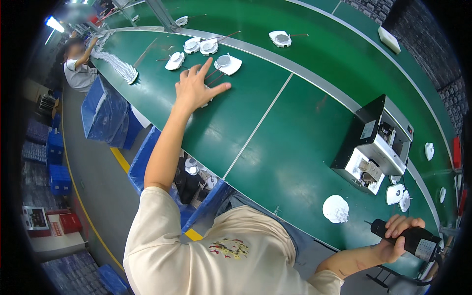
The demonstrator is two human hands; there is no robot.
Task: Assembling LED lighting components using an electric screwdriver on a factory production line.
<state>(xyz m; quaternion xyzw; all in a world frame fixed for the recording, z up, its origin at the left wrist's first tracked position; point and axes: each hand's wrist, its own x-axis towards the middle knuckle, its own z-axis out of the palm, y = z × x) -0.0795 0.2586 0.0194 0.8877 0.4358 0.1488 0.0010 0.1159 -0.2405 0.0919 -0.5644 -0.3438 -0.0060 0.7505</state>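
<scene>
My left hand reaches over the far left of the green table, fingers spread, nothing seen in its grasp. Just beyond its fingertips lies a white plastic part with a round grey disc, dark wires trailing from it toward the hand. Another white piece is mostly hidden beneath the palm. At the lower right, my right hand is wrapped round a black electric screwdriver, its thin bit pointing left. To the left of that tool a round white plastic part rests near the table's front edge.
A black and silver screw feeder machine stands on the right, with white parts beside it. More wired parts lie at the far left, near a metal rail. Blue bins line the near edge. Another person works far left.
</scene>
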